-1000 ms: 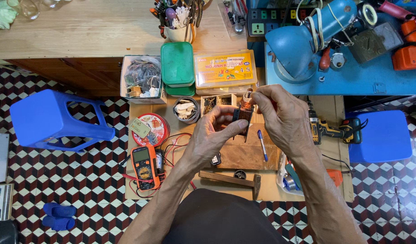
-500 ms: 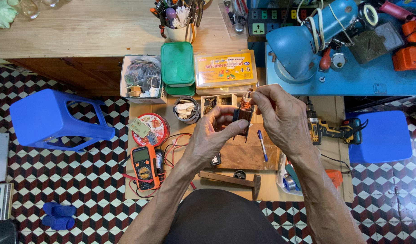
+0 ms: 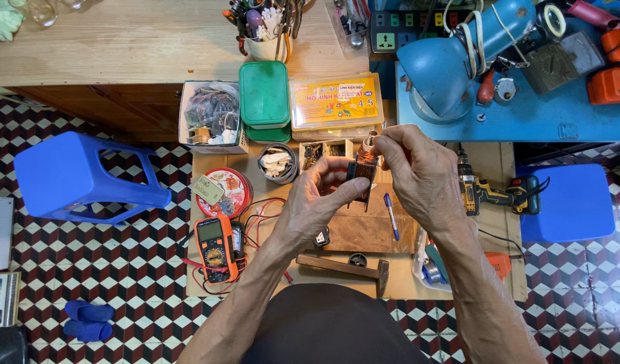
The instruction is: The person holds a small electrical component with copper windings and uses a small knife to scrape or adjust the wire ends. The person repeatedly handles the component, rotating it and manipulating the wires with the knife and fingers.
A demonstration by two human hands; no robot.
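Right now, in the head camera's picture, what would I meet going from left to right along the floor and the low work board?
Blue plastic stool → orange multimeter → left hand → small copper-wound part pinched by both hands → right hand → yellow cordless drill → second blue stool.
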